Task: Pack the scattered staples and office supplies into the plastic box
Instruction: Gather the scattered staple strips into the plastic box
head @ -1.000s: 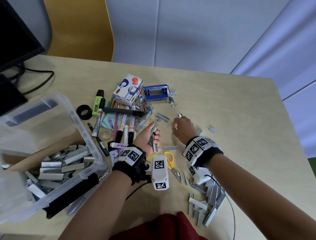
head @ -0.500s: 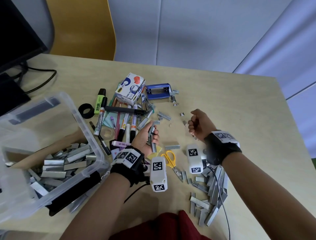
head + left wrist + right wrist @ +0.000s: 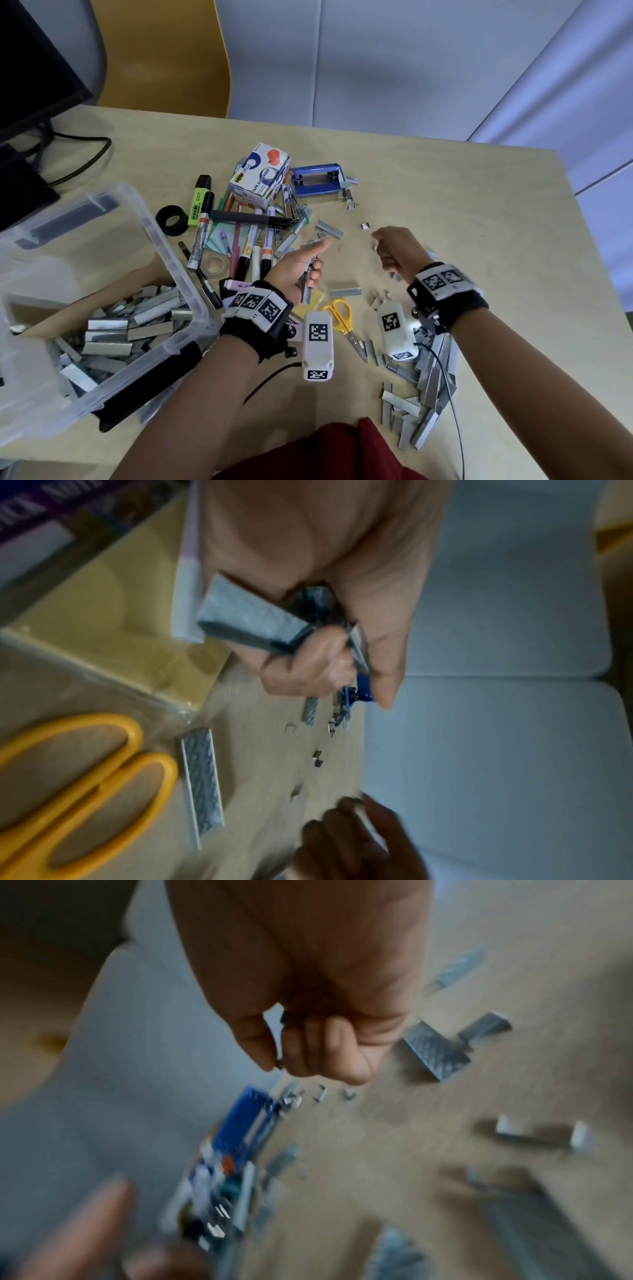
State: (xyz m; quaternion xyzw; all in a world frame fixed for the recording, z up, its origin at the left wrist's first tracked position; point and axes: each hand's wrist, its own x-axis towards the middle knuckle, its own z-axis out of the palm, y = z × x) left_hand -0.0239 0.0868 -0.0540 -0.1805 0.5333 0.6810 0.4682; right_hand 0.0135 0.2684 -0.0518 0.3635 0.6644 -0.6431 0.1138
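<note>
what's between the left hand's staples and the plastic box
Only the markers lying beside the left hand, which grips staple strips above them; the plastic box is open-topped, so nothing visible blocks a lifted carry.

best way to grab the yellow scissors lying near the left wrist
Probably by the yellow handle loops, from above. The scissors lie flat on the table, closed, loops toward the far side, blades pointing back at the person. The loops sit beside the sticky-note pad, and loose staple strips lie close, so pinch one loop and lift it straight up.
</note>
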